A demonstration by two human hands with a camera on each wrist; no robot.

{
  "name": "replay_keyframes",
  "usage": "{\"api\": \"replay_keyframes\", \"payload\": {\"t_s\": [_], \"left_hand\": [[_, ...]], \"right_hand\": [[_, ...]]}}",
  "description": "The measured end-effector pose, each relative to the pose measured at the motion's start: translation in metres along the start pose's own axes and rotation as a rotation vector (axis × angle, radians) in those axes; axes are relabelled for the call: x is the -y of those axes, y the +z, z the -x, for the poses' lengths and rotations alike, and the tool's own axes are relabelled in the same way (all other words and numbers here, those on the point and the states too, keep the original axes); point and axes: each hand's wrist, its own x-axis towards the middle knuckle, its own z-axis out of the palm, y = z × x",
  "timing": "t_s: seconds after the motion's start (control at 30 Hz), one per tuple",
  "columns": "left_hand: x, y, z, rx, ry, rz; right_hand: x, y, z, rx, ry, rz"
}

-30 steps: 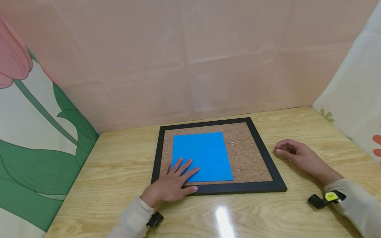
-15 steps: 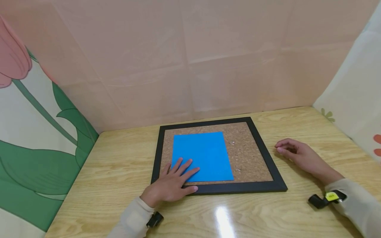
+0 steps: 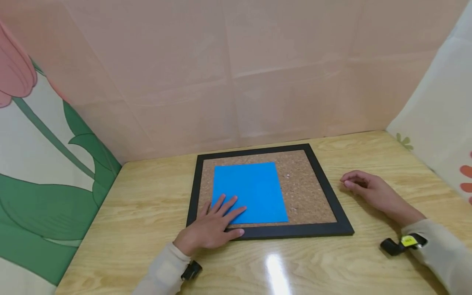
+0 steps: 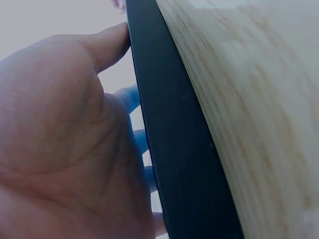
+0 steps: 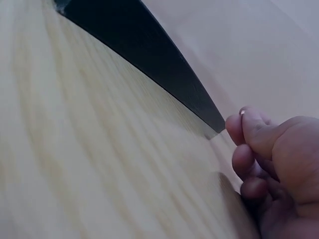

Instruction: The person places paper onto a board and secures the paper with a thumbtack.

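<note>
In the head view, a blue sheet of paper (image 3: 250,184) lies on a cork board (image 3: 307,192) with a black frame. My left hand (image 3: 208,229) rests on its lower left corner, fingers spread over the paper and cork, thumb on the frame. From the left wrist, the palm (image 4: 65,124) shows beside the frame's edge (image 4: 174,114). To the right of the board, my right hand (image 3: 368,192) is low over the table with thumb and index finger pinched. A tiny shiny thing (image 5: 242,112) shows between those fingertips in the right wrist view; its kind I cannot tell.
Small clear bits (image 3: 287,176) catch the light on the cork right of the paper. The wooden table (image 3: 155,196) meets a pinkish draped backdrop (image 3: 236,82) behind and a flower-printed sheet (image 3: 48,196) on the left. Each sleeve carries a black wrist camera (image 3: 191,270).
The right thumb and fingertips have shifted slightly around the tiny thing they pinch. The left hand, paper and board stay in place.
</note>
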Motion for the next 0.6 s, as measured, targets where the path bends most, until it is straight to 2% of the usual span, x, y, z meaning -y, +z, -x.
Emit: {"api": "replay_keyframes", "payload": {"t_s": [0.1,0.17,0.33,0.47,0.6], "left_hand": [[0.001,0.000,-0.001,-0.001,0.008,-0.011],[0.001,0.001,-0.001,0.001,0.012,-0.017],[0.002,0.003,0.001,0.003,0.010,-0.017],[0.001,0.003,0.000,-0.001,0.011,-0.016],[0.000,0.003,0.000,0.003,0.006,-0.013]], "right_hand": [[0.000,-0.003,0.000,0.046,-0.001,-0.064],[0.009,-0.006,0.002,0.098,-0.004,-0.116],[0.053,-0.010,0.001,0.232,-0.046,-0.217],[0.091,-0.005,-0.017,0.327,-0.008,-0.281],[0.121,0.010,-0.045,0.408,0.032,-0.284]]}}
